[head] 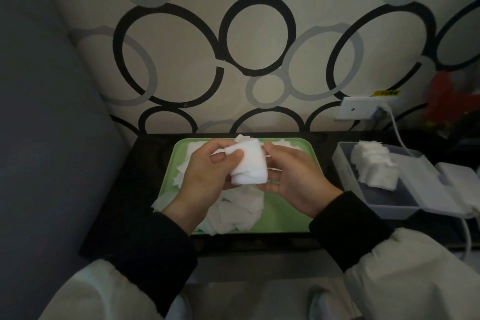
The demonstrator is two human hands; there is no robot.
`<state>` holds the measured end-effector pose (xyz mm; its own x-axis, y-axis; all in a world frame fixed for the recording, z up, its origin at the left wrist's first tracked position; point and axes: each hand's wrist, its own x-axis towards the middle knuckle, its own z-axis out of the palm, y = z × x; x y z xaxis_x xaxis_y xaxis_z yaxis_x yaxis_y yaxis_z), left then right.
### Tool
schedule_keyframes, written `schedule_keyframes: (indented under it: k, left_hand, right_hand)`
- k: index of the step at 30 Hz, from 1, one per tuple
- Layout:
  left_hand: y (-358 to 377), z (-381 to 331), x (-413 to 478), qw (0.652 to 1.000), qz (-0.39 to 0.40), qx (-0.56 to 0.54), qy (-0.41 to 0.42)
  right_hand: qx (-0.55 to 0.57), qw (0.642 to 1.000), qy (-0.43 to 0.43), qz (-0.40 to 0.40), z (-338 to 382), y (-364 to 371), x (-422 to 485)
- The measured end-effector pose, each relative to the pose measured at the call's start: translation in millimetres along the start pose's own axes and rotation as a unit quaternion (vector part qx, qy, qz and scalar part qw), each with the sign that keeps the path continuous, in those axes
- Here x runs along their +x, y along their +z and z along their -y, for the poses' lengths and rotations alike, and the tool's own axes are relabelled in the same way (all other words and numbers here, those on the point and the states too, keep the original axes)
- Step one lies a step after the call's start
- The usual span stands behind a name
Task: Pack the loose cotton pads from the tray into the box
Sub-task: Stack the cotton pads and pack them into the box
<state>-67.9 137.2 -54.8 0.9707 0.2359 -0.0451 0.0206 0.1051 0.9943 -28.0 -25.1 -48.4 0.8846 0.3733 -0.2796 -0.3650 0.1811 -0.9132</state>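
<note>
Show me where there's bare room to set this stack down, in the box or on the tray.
Box: the near half is bare floor, between the packed pads and its near wall. Tray: a green patch at the near right corner, between the loose pads and the right rim. Crowded: the box's far end and the tray's left and middle.

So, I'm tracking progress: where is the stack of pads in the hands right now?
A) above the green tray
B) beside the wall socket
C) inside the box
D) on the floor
A: the left hand and right hand hold the stack over the tray, with the box off to the right.
</note>
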Motion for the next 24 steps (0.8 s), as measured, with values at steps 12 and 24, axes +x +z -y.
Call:
schedule_keyframes:
  k: [12,24]
  left_hand:
    - [-1,-1,7,0.989,0.022,-0.139,-0.045]
    - [3,6,4,0.997,0.048,0.058,0.014]
  right_hand:
    - [0.031,0.999,0.014,-0.012,-5,-1,7]
    - [-0.221,0.972,-0.069,-0.047,-4,-12,5]
